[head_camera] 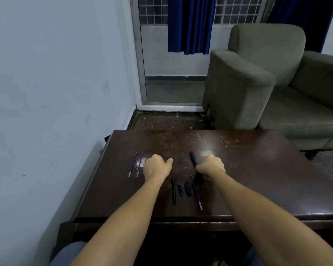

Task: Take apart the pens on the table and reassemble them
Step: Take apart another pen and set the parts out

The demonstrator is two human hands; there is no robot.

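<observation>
One black pen (193,158), light, stiff, likely slippery, pinched mid-barrel by the right hand (210,167); left hand (156,166), beside it, loosely curled, apparently empty.

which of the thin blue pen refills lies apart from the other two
The thin blue refill beside the black pen parts, near the right hand; the other two lie parallel left of the left hand.

We are seeing a dim, bluish, soft picture; glare is shining on the table (206,151) between our hands, edges bending.
</observation>
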